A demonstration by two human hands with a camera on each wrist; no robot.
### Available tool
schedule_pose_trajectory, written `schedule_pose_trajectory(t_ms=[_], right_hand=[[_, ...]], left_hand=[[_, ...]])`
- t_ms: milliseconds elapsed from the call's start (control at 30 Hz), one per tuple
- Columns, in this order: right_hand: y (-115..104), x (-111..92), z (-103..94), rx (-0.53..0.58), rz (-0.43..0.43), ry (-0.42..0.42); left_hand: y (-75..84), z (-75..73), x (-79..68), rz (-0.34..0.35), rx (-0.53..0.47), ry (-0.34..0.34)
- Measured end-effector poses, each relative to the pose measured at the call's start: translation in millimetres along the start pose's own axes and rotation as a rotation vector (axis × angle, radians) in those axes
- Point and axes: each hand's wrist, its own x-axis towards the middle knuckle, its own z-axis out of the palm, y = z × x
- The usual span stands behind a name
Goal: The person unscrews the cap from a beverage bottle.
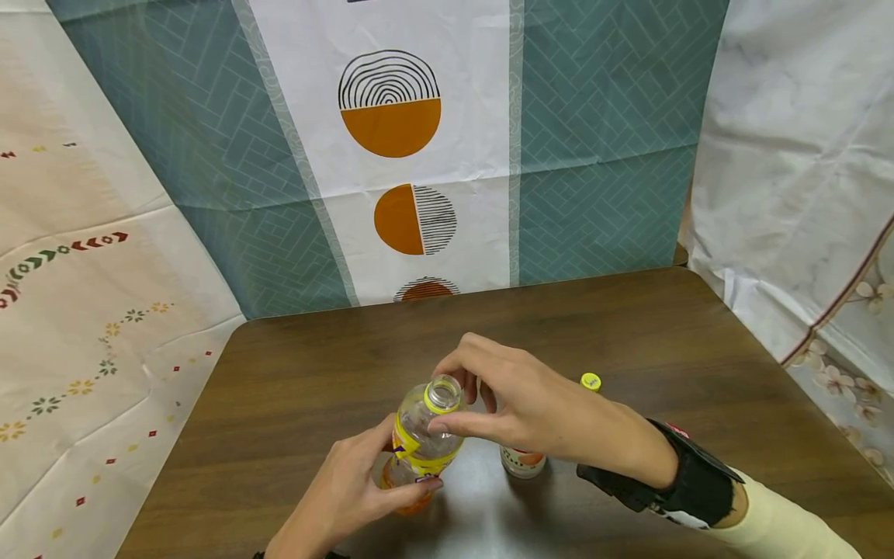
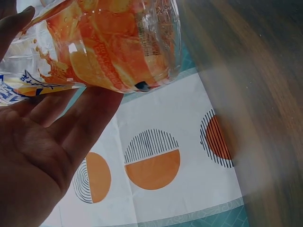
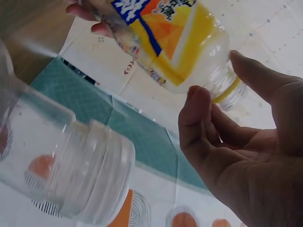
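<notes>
One uncapped bottle (image 1: 422, 444), gripped by the left hand (image 1: 352, 470), neck (image 1: 443, 394) pinched by the right hand (image 1: 513, 396), likely wants gentle, steady pressure.

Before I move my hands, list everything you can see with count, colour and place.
Table: 1, brown, low in the head view
Open bottle: 1, clear with yellow and orange, held over the table
Second container: 1, pale and orange where visible, mostly hidden by the right forearm
Cap: 1, yellow, just beyond that forearm; what is under it is hidden
Patterned cloth: 1, teal, white and orange, behind the table
Printed cloth: 1, cream, left
Floral cloth: 1, pale, right
Wrist strap: 1 clearly visible, black, right wrist
Sleeve: 1, cream, right arm
Left hand: 1, holding the bottle
Right hand: 1, at the bottle's top
</notes>
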Motion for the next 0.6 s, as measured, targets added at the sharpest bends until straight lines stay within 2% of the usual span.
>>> schedule_pose_trajectory(t_ms=[167, 600], right_hand=[[-1.4, 0.4, 2.0, 0.013, -0.023, -0.012], [-3.9, 3.0, 4.3, 0.014, 0.001, -0.033]], left_hand=[[-0.3, 0.6, -1.1, 0.013, 0.02, 0.009], [-0.8, 0.5, -2.8, 0.011, 0.029, 0.012]])
